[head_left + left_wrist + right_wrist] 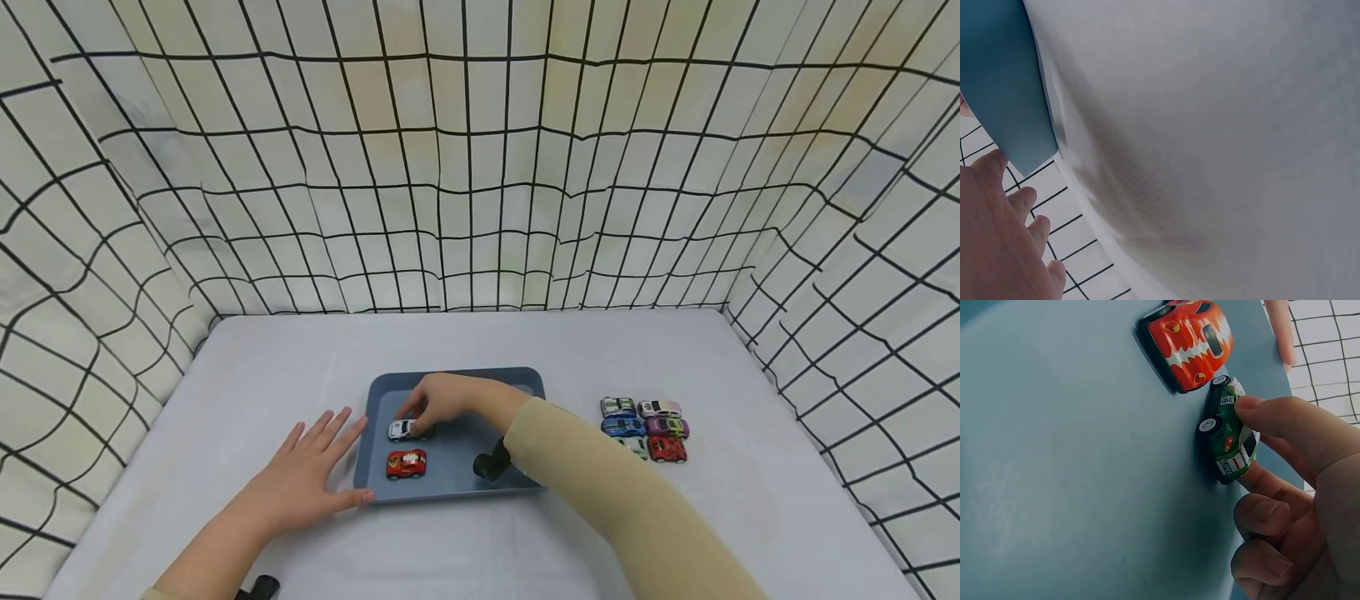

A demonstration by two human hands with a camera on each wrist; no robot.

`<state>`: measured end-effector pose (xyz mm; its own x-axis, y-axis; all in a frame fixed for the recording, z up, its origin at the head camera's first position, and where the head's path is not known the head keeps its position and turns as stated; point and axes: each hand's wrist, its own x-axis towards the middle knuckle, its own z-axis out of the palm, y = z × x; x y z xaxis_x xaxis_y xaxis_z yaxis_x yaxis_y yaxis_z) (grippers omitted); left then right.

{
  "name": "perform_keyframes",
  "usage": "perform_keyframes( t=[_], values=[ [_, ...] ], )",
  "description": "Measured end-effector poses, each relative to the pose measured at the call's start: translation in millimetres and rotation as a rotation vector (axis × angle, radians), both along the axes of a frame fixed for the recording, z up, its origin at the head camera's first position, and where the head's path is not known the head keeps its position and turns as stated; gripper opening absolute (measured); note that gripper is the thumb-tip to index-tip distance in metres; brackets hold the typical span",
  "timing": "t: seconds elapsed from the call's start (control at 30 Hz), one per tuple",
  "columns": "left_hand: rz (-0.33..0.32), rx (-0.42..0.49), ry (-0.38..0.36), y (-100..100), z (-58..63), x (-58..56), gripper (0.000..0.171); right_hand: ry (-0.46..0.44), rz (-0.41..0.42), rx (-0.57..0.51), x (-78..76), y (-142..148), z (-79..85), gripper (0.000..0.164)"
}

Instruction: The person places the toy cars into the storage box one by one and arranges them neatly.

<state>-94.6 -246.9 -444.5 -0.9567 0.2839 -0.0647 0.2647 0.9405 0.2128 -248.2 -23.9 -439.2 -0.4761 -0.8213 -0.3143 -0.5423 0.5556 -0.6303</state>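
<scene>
A small green-and-white toy car (1227,434) stands on the blue-grey tray (480,493), pinched between the thumb and fingers of my right hand (450,398). From the head view only its pale front part shows; my fingers cover the rest. Close beside it on the tray is a red toy car (406,463) with a yellow and white pattern, and nothing holds it. My left hand (311,475) lies at the tray's left side with its fingers spread, the thumb at the near left corner. In the left wrist view, its fingertips show by the tray's edge.
To the right of the tray, several toy cars stand grouped on the white table, among them a blue car (623,427), a purple car (667,427) and a red car (667,449). White walls with a black grid (480,192) enclose the table at the back and sides.
</scene>
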Motion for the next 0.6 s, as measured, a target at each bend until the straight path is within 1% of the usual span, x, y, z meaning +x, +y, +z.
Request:
perform_keyframes(
  t=[0.37, 0.47, 0.6],
  values=[
    [-0.002, -0.009, 0.005, 0.3, -0.6, -0.1, 0.105, 0.024, -0.003, 0.015, -1.4, 1.2, -0.2, 0.037],
    [-0.001, -0.014, 0.005, 0.7, -0.8, -0.2, 0.106, 0.015, -0.015, 0.012, -2.6, 3.4, 1.4, 0.039],
    [0.002, -0.015, 0.000, 0.6, -1.3, -0.1, 0.106, 0.027, -0.021, -0.008, -3.8, 6.8, 5.5, 0.040]
  ],
)
